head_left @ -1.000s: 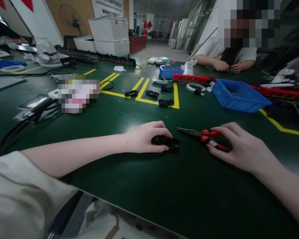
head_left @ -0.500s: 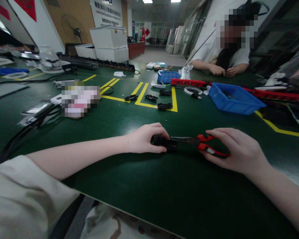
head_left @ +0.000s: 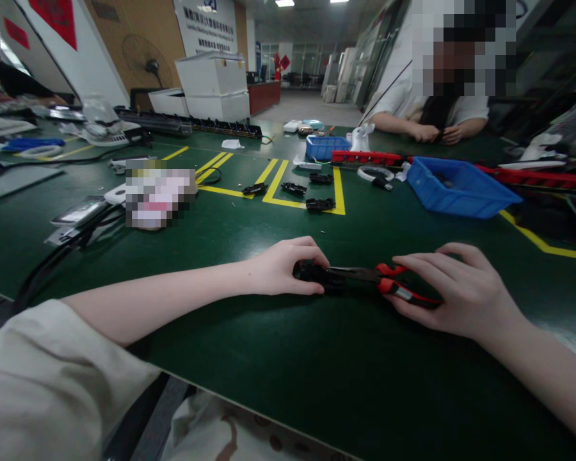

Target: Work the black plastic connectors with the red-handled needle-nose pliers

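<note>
My left hand (head_left: 283, 269) rests on the green table (head_left: 317, 371) and grips a small black plastic part (head_left: 314, 273) between thumb and fingers. My right hand (head_left: 454, 291) is closed around the red and black handles of needle-nose pliers (head_left: 388, 285). The pliers lie nearly flat, and their dark jaws reach left into the black part. Both forearms lie low over the table.
Several similar black parts (head_left: 319, 204) lie inside yellow floor-tape lines further back. A blue bin (head_left: 461, 187) stands at right, a smaller blue bin (head_left: 324, 146) behind. Cables (head_left: 62, 250) and a device lie at left. Another person sits across the table at the far right.
My right hand slid the pliers left until their jaws met the black part held by my left hand. The left hand stayed in place.
</note>
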